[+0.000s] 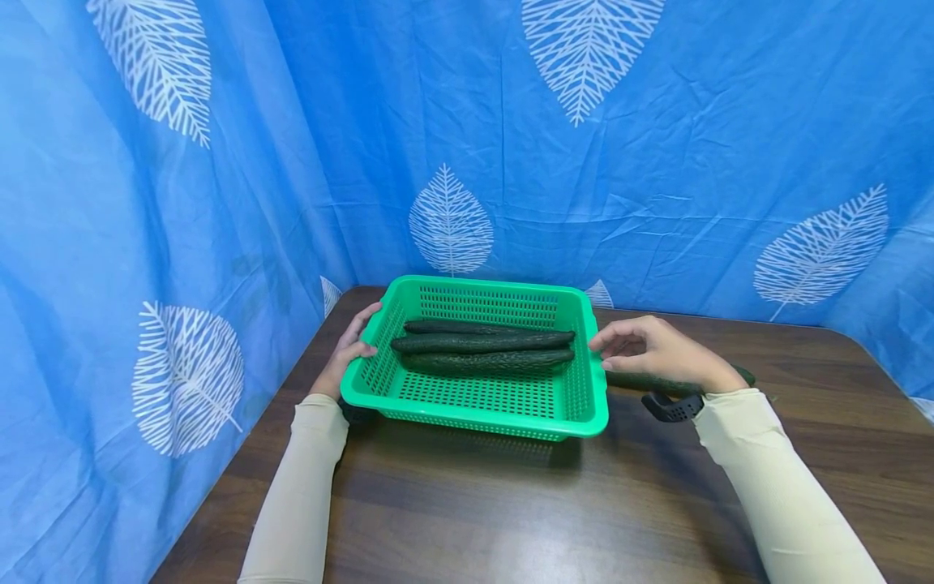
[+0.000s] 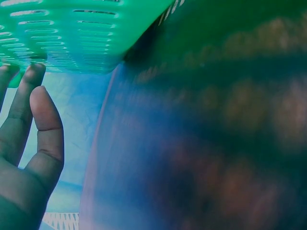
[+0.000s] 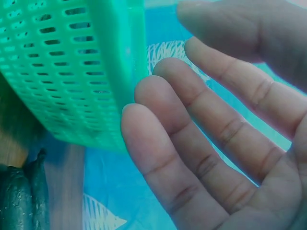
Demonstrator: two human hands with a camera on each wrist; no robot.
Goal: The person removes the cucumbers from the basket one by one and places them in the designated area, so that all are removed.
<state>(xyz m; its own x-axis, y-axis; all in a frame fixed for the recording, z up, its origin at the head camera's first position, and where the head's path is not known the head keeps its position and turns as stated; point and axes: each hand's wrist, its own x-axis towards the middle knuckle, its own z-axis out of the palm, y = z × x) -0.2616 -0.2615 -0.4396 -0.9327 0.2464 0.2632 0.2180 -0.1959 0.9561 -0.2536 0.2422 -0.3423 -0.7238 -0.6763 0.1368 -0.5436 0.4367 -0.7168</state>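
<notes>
A green plastic basket (image 1: 474, 423) with slotted walls holds three long dark cucumbers (image 1: 481, 344) lying side by side. My left hand (image 1: 349, 350) grips its left rim, thumb and fingers at the edge; in the left wrist view, fingertips (image 2: 36, 72) touch the slotted outer wall. At the right rim is my right hand (image 1: 649, 349), its fingers loosely bent and the thumb apart from them. The right wrist view has those fingers (image 3: 148, 139) close beside the rim; whether they touch it, I cannot tell. Nothing is pinched between them.
More cucumbers (image 3: 24, 196) lie on the table right of the basket, partly hidden under my right hand and wrist in the head view. A brown wooden table (image 1: 467, 503) bears everything. Blue leaf-patterned cloth (image 1: 657, 178) hangs behind and to the left.
</notes>
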